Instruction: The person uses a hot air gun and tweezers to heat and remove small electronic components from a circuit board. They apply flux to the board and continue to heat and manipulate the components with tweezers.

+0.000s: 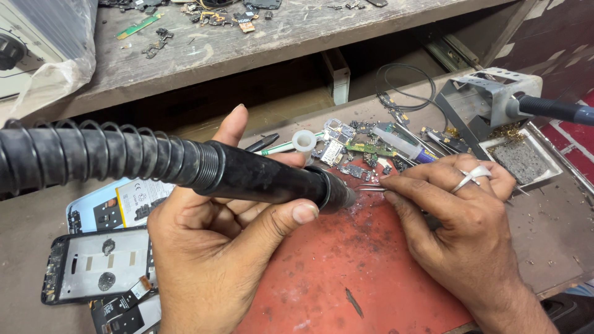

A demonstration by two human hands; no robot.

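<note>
Gripping a black hot-air wand, left hand is wrapped under the barrel w/ thumb pressed along the near side, index finger raised behind it; fingers closed round the body. Wand's ribbed hose runs off frame left, its far end cut off. Nozzle tip sits low over the red mat, just beside the right fingertips; the tip's mouth is hidden by its collar.

Right hand pinches thin metal tweezers, fingers curled tight; ring on one finger. Tweezer points meet at the nozzle, but whatever they hold is too small and blurred to make out.

Behind the hands: loose heap of small circuit boards, a white plastic ring, a syringe-type tube. Grey iron stand far right holds a blue-handled iron, handle cut off at the frame edge. Phone back frame lies near left, partly covered by the left wrist; a 2nd one below it is cropped. Upper shelf carries scattered parts, too small to tell apart.
</note>
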